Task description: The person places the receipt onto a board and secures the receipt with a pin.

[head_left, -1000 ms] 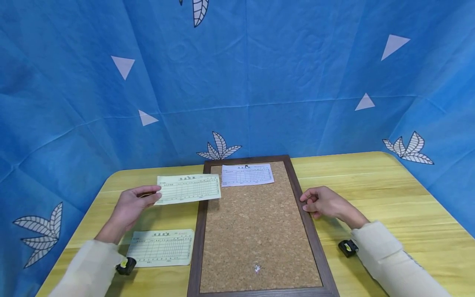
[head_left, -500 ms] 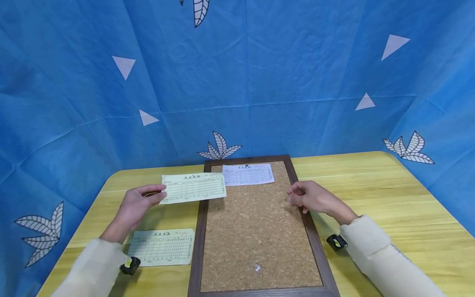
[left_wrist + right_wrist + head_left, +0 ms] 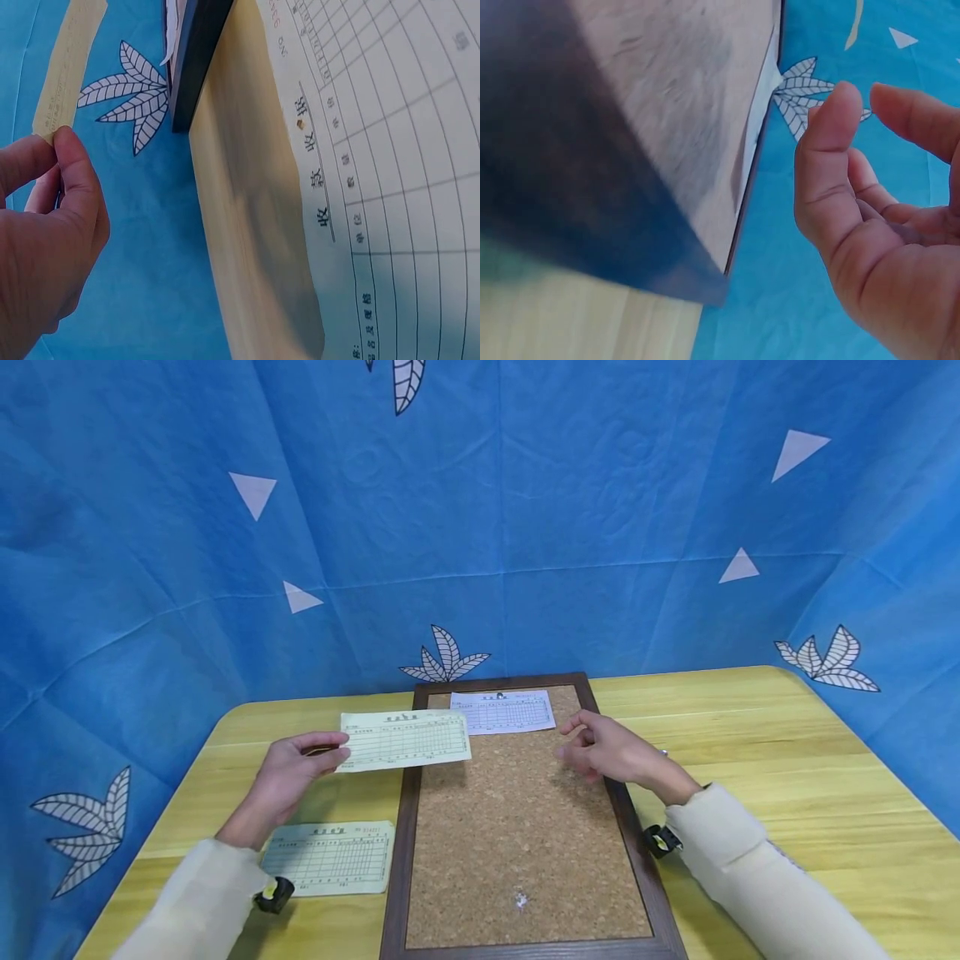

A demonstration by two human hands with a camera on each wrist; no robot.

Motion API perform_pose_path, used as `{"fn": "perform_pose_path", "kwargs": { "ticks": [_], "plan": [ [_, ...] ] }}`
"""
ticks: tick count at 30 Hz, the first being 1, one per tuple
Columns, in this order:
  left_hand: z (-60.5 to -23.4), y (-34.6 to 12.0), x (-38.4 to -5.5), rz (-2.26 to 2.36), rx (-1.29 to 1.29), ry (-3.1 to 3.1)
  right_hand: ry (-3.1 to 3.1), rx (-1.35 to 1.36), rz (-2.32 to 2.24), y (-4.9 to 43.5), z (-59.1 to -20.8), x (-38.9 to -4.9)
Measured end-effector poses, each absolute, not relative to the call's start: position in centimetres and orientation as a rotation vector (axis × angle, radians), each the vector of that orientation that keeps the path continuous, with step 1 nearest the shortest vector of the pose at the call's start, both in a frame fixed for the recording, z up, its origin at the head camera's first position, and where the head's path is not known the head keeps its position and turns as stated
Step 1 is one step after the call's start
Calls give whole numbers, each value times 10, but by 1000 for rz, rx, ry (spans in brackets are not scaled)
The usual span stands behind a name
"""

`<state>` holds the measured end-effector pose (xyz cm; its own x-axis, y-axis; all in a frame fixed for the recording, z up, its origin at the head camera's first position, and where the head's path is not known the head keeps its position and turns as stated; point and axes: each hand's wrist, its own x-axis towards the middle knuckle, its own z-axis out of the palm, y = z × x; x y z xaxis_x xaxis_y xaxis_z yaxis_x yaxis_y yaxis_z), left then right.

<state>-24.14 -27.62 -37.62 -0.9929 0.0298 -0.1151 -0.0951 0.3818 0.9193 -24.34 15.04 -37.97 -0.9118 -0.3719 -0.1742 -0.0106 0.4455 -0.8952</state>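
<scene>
My left hand [image 3: 294, 770] pinches the left end of a pale yellow-green printed receipt slip [image 3: 405, 741] between thumb and fingers. The slip is raised, its right end overlapping the left frame of the cork board [image 3: 525, 835]. In the left wrist view the slip [image 3: 69, 67] appears almost edge-on above the fingertips. Over the board's right edge is my right hand [image 3: 617, 750], fingers loosely bent. A gap shows between thumb and finger of the right hand [image 3: 877, 195] in the right wrist view, with nothing seen in it. A white receipt slip [image 3: 510, 714] lies at the board's top, a dark pin at its upper edge.
A second pale green receipt slip [image 3: 330, 860] lies on the wooden table [image 3: 795, 760] left of the board. Small clear shiny bits [image 3: 521, 900] sit low on the cork. A blue patterned cloth [image 3: 600, 527] hangs behind the table.
The left hand has carried its receipt slip rightward, and the slip now overlaps the white one in the head view. The right hand has moved left from the frame's edge to over the cork.
</scene>
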Motion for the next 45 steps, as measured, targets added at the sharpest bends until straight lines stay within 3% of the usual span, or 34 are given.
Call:
{"fn": "perform_pose_path", "kwargs": {
  "ticks": [13,45],
  "plan": [
    [-375,-262,-242,1734,-24,2457,2329,-437,-1490,125,-373,-246],
    [-378,-222,-249,1775,-5,2404,2329,-424,-1530,103,-369,-251]
  ]
}}
